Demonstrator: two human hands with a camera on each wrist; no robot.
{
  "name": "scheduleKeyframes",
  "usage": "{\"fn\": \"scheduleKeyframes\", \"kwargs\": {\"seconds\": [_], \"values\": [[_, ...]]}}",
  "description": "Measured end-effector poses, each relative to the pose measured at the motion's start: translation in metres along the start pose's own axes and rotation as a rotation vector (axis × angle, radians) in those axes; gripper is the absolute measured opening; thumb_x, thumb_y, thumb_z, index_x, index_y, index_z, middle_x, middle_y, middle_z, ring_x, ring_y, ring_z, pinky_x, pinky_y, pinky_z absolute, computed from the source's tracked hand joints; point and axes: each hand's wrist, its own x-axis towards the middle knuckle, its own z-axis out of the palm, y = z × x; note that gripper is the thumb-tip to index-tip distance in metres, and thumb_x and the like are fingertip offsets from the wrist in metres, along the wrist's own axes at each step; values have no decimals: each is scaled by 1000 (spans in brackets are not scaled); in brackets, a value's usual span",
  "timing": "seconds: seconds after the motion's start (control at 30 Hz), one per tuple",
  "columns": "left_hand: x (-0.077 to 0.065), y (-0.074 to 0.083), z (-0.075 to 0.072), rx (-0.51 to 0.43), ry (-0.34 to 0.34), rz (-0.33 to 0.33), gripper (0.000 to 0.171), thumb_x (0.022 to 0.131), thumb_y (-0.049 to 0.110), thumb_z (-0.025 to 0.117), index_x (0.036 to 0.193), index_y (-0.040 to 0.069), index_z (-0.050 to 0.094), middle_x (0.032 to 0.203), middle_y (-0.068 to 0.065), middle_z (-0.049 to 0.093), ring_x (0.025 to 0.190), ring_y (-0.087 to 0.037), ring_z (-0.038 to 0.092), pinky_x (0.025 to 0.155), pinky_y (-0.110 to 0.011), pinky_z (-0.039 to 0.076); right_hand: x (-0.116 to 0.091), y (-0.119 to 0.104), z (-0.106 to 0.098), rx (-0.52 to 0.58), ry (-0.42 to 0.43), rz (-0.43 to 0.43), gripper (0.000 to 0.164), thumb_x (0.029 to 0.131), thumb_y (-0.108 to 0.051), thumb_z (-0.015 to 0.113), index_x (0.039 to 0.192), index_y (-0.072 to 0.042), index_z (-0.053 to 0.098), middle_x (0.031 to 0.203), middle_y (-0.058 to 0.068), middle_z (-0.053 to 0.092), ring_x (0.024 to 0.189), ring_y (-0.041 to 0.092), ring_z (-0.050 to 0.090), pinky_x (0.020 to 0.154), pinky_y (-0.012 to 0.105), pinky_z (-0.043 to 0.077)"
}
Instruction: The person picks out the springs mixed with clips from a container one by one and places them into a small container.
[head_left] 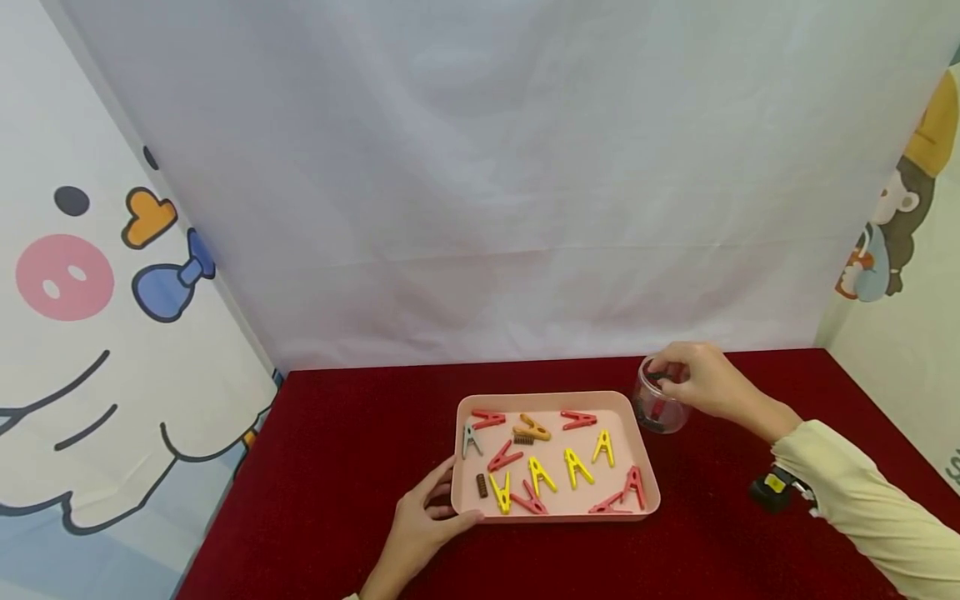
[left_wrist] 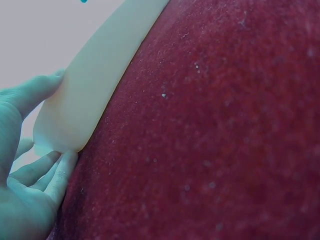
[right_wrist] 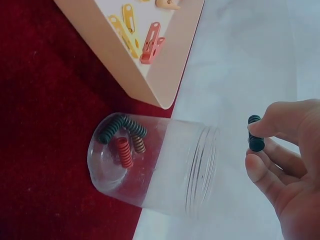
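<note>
My right hand [head_left: 708, 383] pinches a dark green coil spring [right_wrist: 256, 144] between thumb and fingers, just above the mouth of a clear jar [head_left: 677, 418]. Inside the jar lie dark green springs [right_wrist: 111, 131], a red spring [right_wrist: 124, 152] and a brownish spring [right_wrist: 138, 144]. My left hand [head_left: 423, 517] grips the near left corner of a pink tray [head_left: 562, 518], thumb at the rim and fingers against the outer side. Yellow clips [head_left: 576, 468], red clips [head_left: 489, 418], an orange clip [head_left: 534, 428], a grey-blue clip [head_left: 470, 439] and two brown springs [head_left: 482, 486] lie in the tray.
The jar stands close to the tray's far right corner on a dark red cloth [head_left: 360, 450]. A white curtain [head_left: 480, 208] hangs behind the cloth's far edge. Cartoon-printed panels [head_left: 112, 375] flank both sides. A black device [head_left: 771, 490] is at the right wrist.
</note>
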Motion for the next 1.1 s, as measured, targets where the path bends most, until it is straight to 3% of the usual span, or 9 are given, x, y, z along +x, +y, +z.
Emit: {"fn": "scheduleKeyframes", "kwargs": {"seconds": [0.63,0.87,1.1], "values": [[0,-3,-1,-8,-6,8,76,66,22,77,132,15,40,124,-14,46,103,-29,50,73,-30,49,-8,17,-2,-63,8,37,15,65,4,66,74,-7,66,71,1,60,61,13,51,52,24,41],[1,-4,-2,-9,-11,2,76,67,23,77,133,16,39,125,-14,45,104,-28,49,74,-30,49,-9,21,-2,-74,-18,77,12,66,2,67,74,-7,66,74,1,59,62,15,49,52,26,40],[0,-2,-1,3,-3,-1,76,67,23,77,133,16,40,125,-13,45,104,-29,50,74,-31,49,-10,24,-1,-84,-31,65,11,67,1,68,73,-7,66,73,0,58,62,16,48,52,26,40]]}}
